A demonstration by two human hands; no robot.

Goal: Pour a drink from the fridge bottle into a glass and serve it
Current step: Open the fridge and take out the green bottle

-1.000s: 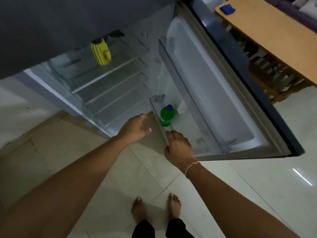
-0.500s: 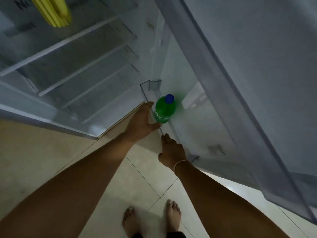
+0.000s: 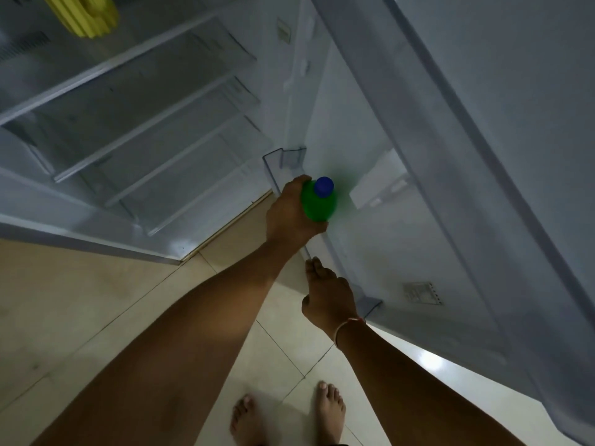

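Observation:
A green bottle [image 3: 319,201] with a blue cap stands in the lowest clear bin [image 3: 283,159] of the open fridge door. My left hand [image 3: 288,214] is wrapped around the bottle's left side, thumb under its near edge. My right hand [image 3: 326,296] rests on the front rim of the same door bin, fingers curled over the clear plastic edge, a thin band on its wrist. No glass is in view.
The fridge door [image 3: 483,156] stands open on the right, its inner wall rising beside me. Bare glass shelves [image 3: 145,117] fill the fridge body at left, with a yellow container [image 3: 87,14] on the top one. My bare feet stand on the tiled floor [image 3: 80,317].
My left hand has slid from beside the bottle to closing around it. The view has leaned in closer to the door bin. My right hand stays on the bin's rim.

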